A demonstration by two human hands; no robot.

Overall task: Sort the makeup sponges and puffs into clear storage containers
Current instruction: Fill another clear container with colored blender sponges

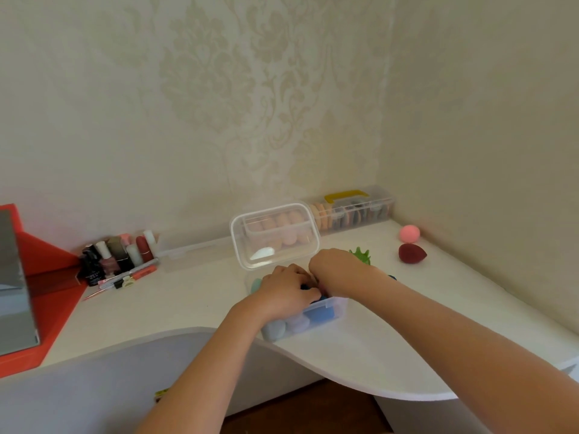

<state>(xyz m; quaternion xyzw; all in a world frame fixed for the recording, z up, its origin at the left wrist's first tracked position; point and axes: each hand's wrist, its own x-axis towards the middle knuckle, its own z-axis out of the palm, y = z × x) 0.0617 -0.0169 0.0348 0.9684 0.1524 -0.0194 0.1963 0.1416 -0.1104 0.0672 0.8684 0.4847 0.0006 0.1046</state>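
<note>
White desk point(188, 308) in a wallpapered corner: I see both hands meet inside the open clear container point(340, 308) of blue sponges point(319, 314), the left hand point(286, 289) curled round a dark blue sponge point(308, 288), the right hand point(336, 270) with fingers hidden, grip untellable; pink sponge point(409, 234) and maroon sponge point(412, 253) lie loose far right

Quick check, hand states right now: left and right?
Left hand: fingers curled on a dark blue sponge in the clear box.
Right hand: fingers hidden, cannot tell.
</note>
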